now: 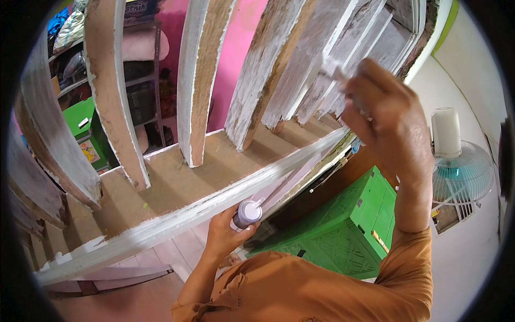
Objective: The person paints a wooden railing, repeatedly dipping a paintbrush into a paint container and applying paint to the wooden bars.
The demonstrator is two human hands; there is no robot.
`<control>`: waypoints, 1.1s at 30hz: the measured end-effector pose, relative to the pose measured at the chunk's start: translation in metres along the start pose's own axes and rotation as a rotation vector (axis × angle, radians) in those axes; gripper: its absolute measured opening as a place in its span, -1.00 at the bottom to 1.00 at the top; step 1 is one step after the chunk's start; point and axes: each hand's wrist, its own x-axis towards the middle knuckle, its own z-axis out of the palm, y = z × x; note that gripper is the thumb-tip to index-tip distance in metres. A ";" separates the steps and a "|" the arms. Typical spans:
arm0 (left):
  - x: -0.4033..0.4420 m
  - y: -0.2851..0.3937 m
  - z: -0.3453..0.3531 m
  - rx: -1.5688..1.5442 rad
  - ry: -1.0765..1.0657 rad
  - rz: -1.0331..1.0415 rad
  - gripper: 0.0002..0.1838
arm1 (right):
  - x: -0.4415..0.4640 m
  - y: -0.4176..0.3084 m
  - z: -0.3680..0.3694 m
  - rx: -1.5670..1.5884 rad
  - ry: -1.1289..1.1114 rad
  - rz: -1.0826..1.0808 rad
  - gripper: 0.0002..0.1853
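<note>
My left hand is wrapped round a small container of white paint, held upright just below the white rail. My right hand is raised at the upper right, its fingers closed on a paintbrush whose white tip points up and left. The brush tip is close to the white-coated wooden slats; whether it touches one I cannot tell. Nearer slats show bare brown wood with white along their edges. They stand on a brown wooden ledge fronted by a white-painted rail.
A green cabinet stands below my right arm. A fan is mounted on the white wall at right. Behind the slats are a pink wall, loaded shelves and a green box.
</note>
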 end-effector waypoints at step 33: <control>-0.001 0.008 -0.002 -0.026 -0.003 -0.055 -0.38 | -0.022 -0.017 0.024 0.140 -0.149 -0.159 -0.89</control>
